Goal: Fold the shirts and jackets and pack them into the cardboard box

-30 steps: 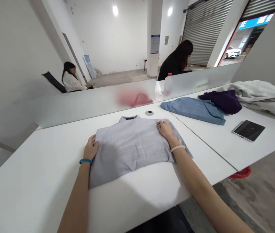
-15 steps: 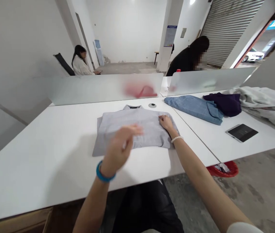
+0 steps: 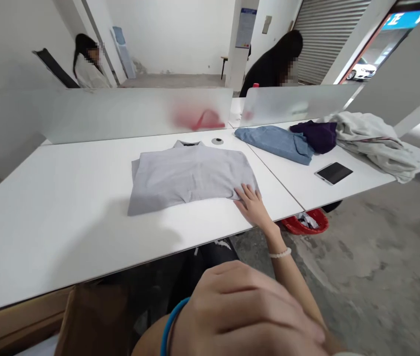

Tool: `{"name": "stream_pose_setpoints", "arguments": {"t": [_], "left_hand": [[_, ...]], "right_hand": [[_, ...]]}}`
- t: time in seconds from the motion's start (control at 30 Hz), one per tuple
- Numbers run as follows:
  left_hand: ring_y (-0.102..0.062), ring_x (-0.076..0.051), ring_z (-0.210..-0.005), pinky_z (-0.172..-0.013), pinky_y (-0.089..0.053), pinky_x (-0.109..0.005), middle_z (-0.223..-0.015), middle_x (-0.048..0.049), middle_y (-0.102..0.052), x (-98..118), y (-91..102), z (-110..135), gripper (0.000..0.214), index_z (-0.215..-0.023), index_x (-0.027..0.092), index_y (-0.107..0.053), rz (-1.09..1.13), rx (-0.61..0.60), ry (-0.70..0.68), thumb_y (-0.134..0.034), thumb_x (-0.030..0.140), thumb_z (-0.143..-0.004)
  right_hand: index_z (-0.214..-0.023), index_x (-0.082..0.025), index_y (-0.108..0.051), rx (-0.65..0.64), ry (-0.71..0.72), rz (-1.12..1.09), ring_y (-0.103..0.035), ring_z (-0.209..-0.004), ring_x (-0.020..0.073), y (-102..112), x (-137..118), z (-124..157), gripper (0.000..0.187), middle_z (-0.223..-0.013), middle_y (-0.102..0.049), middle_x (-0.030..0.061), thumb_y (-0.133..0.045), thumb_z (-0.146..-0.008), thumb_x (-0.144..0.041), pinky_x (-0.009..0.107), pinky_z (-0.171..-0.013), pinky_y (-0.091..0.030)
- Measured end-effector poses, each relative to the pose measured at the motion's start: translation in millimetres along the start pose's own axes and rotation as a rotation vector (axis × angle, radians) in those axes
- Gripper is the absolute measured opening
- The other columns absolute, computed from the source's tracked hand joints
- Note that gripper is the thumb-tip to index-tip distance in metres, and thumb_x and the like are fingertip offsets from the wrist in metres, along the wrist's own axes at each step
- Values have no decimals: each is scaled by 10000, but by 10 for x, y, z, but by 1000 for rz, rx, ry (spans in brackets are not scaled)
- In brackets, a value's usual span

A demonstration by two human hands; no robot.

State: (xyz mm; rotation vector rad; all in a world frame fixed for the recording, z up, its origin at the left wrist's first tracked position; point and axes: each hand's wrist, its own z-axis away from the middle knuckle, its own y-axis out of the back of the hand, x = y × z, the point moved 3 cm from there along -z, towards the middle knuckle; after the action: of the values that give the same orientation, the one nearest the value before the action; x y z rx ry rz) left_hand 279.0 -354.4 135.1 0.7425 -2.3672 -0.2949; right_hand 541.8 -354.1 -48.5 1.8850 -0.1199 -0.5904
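A folded light grey shirt [image 3: 191, 173] lies on the white table, its collar toward the far side. My right hand [image 3: 252, 205] rests on the shirt's near right corner and the table edge, open, fingers spread and nothing gripped. Close to the camera at the bottom is my left hand [image 3: 247, 306], wearing a blue wristband. It is raised in front of my right forearm, back of the hand toward me. Its fingers are together and bent; the palm side is hidden, so whatever it holds, if anything, cannot be seen.
Blue folded jeans [image 3: 274, 143], a dark purple garment [image 3: 317, 136], pale bunched cloth [image 3: 373, 141] and a tablet [image 3: 334, 173] lie on the right. A frosted divider [image 3: 139, 113] runs behind. Below are a red-lined bin [image 3: 306, 222] and a cardboard box [image 3: 95, 316]. Two people are beyond.
My left hand has moved from above the shirt back toward my body and right arm. My right hand slid nearer along the shirt's right side. The view shifted right; the shirt looks unchanged.
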Motion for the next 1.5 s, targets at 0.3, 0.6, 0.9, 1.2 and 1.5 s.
{"name": "stream_pose_setpoints", "arguments": {"t": [0.3, 0.6, 0.9, 1.2, 1.5], "left_hand": [[-445, -270, -1264, -1099, -280, -486, -1309, -174, -542, -1973, -475, 71, 388, -1275, 56, -481, -924, -456, 618, -358, 90, -908], [-630, -268, -1007, -803, -503, -374, -997, -178, -668, -2543, -536, -7, 303, -1083, 76, -572, -968, -386, 848, -327, 66, -905], [-629, -179, -887, -782, -530, -372, -1046, -80, -633, -2185, -662, 204, 297, -1145, 154, -562, -862, -462, 812, -521, 329, -909], [-297, -277, -1373, -1138, -159, -528, -1462, -110, -394, -2684, 163, 434, 427, -1325, 175, -483, -909, -316, 797, -331, 342, -963], [-517, -200, -1224, -981, -454, -386, -1415, -119, -459, -2409, 930, 799, 655, -1423, 163, -337, -107, 363, 1037, 34, 414, -946]], "right_hand": [[-864, -174, -647, 627, -519, -1157, -657, -921, 207, 72, 56, 662, 176, -912, -705, 58, -611, -784, -327, 400, -884, -495], [-999, -129, -680, 201, -715, -1883, -598, -1120, 215, -2, -302, 606, 344, -1138, -666, 118, -733, -690, -272, 346, -1008, -448], [-881, -172, -621, 609, -768, -1844, -637, -869, 145, -156, -340, 226, 289, -869, -675, 5, -679, -732, -413, 317, -885, -507], [-1067, -195, -571, 1009, -884, -1485, -603, -1011, 142, 9, -337, 10, 356, -1076, -637, -2, -597, -745, -347, 285, -847, -530], [-1354, -113, -445, 211, 2, -763, -227, -1402, 274, 45, -1679, -723, 492, -1456, -373, 155, -399, -914, -329, 511, -1128, -206]]}}
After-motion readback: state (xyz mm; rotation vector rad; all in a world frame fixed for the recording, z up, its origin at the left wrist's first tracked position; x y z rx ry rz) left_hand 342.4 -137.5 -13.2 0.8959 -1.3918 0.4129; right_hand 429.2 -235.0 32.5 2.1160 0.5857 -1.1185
